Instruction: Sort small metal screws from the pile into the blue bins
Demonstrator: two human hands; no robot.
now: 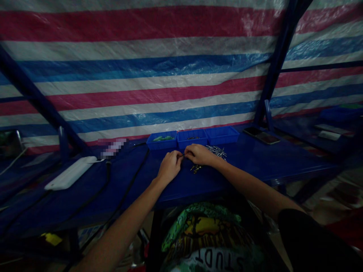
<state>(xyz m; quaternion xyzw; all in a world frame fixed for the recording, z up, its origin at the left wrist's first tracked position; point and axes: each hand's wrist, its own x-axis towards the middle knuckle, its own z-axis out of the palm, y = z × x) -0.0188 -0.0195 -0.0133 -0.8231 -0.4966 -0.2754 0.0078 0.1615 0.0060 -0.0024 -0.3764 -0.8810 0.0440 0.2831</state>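
Observation:
My left hand (170, 164) and my right hand (198, 155) are close together above the blue table (181, 183), fingertips pinched. Between them is a small dark thin piece (183, 155), too small to name, which both hands seem to grip. Beside and partly behind my right hand lies a pile of thin silvery metal pins (217, 151). Small brass-coloured parts (195, 168) lie just below that hand. Behind the hands stand three blue bins: the left one (161, 145) holds green items, the middle one (192, 142) holds small parts, and the right one (222, 135) shows no contents.
A white power strip (70, 174) lies on the left, with black cables (130, 184) running across the table. A dark phone (261, 135) lies at the back right. Blue metal posts (272, 71) rise before a striped plastic sheet (159, 90).

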